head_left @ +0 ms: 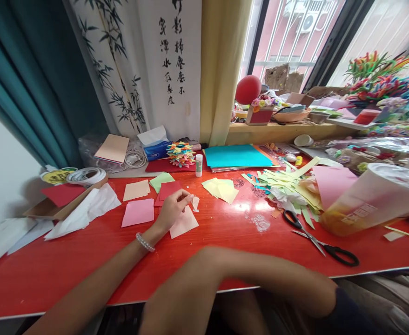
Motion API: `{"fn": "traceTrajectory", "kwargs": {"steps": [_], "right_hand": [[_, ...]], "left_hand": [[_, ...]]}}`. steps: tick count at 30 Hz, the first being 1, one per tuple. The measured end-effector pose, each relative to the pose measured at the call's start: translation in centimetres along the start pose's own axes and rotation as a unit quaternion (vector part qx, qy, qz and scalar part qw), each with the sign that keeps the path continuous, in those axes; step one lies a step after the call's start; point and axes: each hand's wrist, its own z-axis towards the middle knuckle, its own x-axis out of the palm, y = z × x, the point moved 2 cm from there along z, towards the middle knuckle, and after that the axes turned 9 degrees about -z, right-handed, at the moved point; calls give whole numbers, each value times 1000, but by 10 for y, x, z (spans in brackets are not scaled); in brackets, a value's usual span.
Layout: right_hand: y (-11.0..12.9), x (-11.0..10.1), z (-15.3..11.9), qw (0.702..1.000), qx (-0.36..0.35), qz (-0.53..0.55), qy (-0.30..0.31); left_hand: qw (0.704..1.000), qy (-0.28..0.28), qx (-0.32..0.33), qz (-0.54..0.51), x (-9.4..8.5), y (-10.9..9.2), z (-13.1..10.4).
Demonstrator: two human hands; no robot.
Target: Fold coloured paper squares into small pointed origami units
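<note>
From the left, we note the pink stack (137, 212) near the left hand (172, 209), whose forearm reaches inward from the lower left, a bracelet (144, 242) at the wrist. The fingers are curled together above the pale sheet (185, 225), near square, which lies partly beneath this hand, the nearer one in view. A scrap (195, 204) sits at the fingertips, long axis pointing away from the body; we cannot tell whether it is gripped. The right arm (274, 274) is bent; its hand is unseen, state unknown.
</note>
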Motion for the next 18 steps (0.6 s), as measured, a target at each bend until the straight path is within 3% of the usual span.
{"fn": "traceTrajectory", "kwargs": {"steps": [2,3,4,5,7,8,10,15,18], "right_hand": [[-3,-41,-19,998,37,18,47],[-9,-60,-32,984,126,53,113],[-15,-82,-44,978,187,69,59],[-22,-104,-56,973,211,58,-66],[-34,-137,-78,929,248,-14,-273],[-39,-145,-86,901,261,-33,-344],[-47,-150,-93,875,281,-51,-391],[-60,-130,-77,911,286,-60,-289],[-68,-123,-69,908,257,-49,-326]], "left_hand": [[1000,0,11,-11,1,-2,-1],[1000,1,16,-16,1,-4,-1],[1000,1,20,-19,2,-5,-2],[1000,-1,25,-18,2,-6,-2],[999,-18,33,-4,0,-8,-3],[999,-28,37,3,0,-8,-3],[998,-37,42,5,-2,-10,-4],[998,-24,47,-35,-1,-12,-4],[997,-21,20,-72,1,-10,-2]]}}
